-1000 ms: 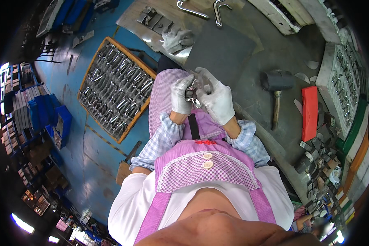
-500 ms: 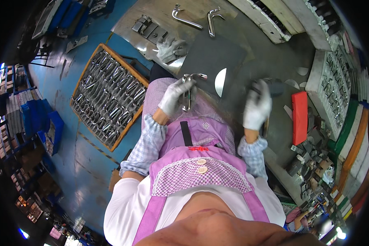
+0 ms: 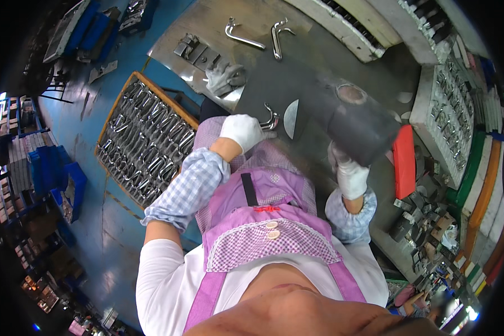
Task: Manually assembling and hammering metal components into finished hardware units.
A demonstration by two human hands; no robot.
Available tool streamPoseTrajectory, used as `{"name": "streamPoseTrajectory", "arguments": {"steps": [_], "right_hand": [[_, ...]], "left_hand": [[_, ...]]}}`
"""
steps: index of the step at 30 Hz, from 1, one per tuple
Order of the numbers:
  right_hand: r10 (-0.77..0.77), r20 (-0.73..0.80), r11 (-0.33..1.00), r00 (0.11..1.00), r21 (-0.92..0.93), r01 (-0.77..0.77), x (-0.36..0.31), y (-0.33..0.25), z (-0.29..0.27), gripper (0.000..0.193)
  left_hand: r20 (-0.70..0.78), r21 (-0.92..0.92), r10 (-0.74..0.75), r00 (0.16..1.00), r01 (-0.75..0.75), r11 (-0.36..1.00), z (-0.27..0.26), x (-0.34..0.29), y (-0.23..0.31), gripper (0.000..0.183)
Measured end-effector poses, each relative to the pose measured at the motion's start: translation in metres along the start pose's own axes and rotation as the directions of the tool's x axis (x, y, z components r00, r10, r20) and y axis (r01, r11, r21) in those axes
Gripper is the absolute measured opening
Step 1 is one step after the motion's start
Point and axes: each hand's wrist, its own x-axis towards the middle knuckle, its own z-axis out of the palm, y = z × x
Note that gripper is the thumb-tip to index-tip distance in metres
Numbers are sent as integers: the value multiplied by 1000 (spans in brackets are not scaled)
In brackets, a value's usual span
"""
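My left hand (image 3: 242,133), in a white glove, is closed on a shiny chrome bent metal part (image 3: 270,119) at the near edge of the dark bench pad (image 3: 274,78). The part's curved, hooked end sticks out past my fingers; the rest is hidden by the glove. My gloved right hand (image 3: 350,175) is closed under a large black mallet (image 3: 364,126), whose head is raised over the bench, with a worn round patch on its far end. The mallet's handle is mostly hidden. Between the hands lies a half-round silver plate (image 3: 290,119).
Two bent chrome parts (image 3: 244,36) (image 3: 278,39), a metal fixture (image 3: 195,51) and a crumpled grey glove (image 3: 224,78) lie farther back. A wood-framed tray (image 3: 145,134) of chrome parts stands left. At right are a red box (image 3: 404,162) and a white crate (image 3: 442,123) of parts.
My right hand has drawn back slightly toward me, and the black mallet now stands up large in it. My left hand has shifted and turned, bringing the chrome part to the pad's edge.
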Motion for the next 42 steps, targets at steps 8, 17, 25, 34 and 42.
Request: {"name": "streamPoseTrajectory", "arguments": {"steps": [8,17,25,34,42], "right_hand": [[-517,7,301,856,-935,189,49,45,-63,19],[-625,85,136,776,-967,215,62,52,64,49],[-140,199,911,970,-357,205,31,53,90,52],[-178,237,888,955,-379,259,-2,33,117,59],[-124,282,973,951,-155,173,7,47,148,55]], "left_hand": [[-28,26,66,997,-65,998,17,-6,-4,57],[-487,-728,101,867,-467,502,59,-26,-2,39],[-184,-932,-286,941,-259,-254,88,-32,-4,34],[-656,-741,-240,716,-551,384,107,-34,-14,32],[-443,-885,-437,782,-460,74,107,-42,-37,23]]}}
